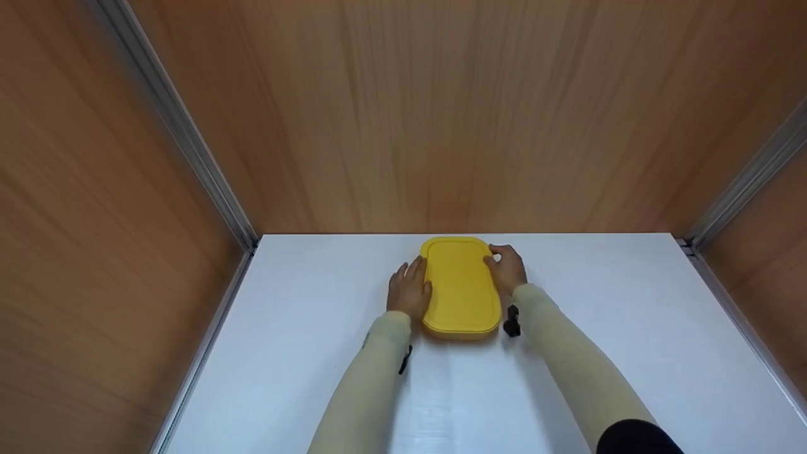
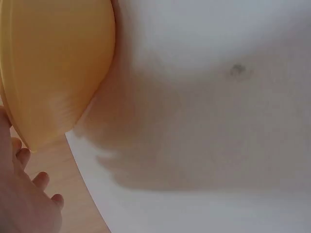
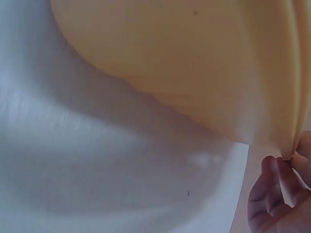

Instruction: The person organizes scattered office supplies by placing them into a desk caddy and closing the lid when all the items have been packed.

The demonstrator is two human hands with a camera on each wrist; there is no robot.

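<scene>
Head view shows a flat, rounded-oblong yellow plastic board [image 1: 461,287] lying near the back of the white bench [image 1: 302,353], between two hands. The left hand [image 1: 408,291] rests with straight fingers against its left edge; the right hand [image 1: 506,268] curls fingers and thumb round the right rim, seen pinching it in the right wrist view. The board looks stiff, light and smooth, likely slippery on top, so the thin side rims seem the best hold.
</scene>
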